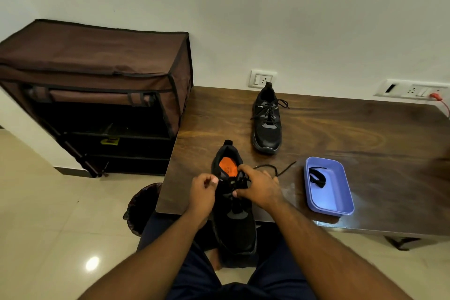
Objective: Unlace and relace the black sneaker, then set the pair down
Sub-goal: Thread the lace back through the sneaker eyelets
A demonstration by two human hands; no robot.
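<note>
So the black sneaker (231, 204) being worked on sits right at the near edge of the wooden table (341, 134), toe hanging off toward the person's lap and heel pointing at the wall, orange insole showing in the opening. Both hands are on it at the top eyelets: the left hand (202, 192) is closed in a pinch at the left side of the tongue, looks like it's gripping lace but the bit in the fingers is too small to be sure, and the right hand (260, 187) is clamped down on the laces (239, 181) from the right. A loose lace end (280, 169) trails out past the right hand. The other sneaker (267, 119) stands further back, laced. Just right of the hands there's a purple tray (341, 207) with a black band-looking thing (317, 177) in it.
</note>
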